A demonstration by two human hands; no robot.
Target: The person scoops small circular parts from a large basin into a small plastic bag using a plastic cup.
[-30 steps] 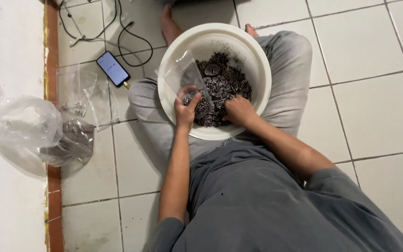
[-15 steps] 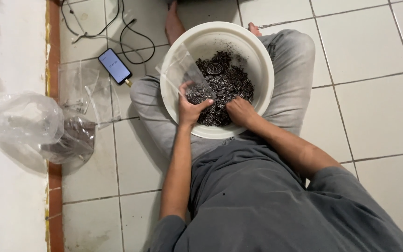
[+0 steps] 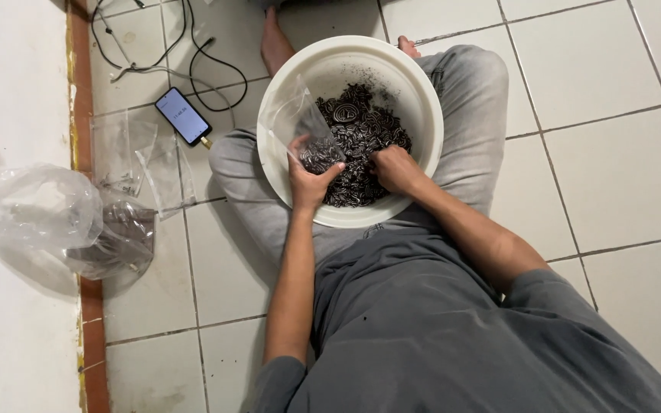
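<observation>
Small clear bag [image 3: 309,134], limp and slippery: my left hand [image 3: 309,180] pinches its bottom; right hand [image 3: 393,168], three o'clock, closes on seeds [image 3: 365,134] in the basin [image 3: 422,115].

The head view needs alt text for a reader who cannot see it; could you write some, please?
A person seated on a tiled floor holds a small clear bag in the left hand over a white basin of small dark pieces, the right hand in the pile.

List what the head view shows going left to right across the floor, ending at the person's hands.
Large clear plastic bag → small empty clear bags → phone → left hand holding a small clear bag → right hand in the dark pieces.
</observation>
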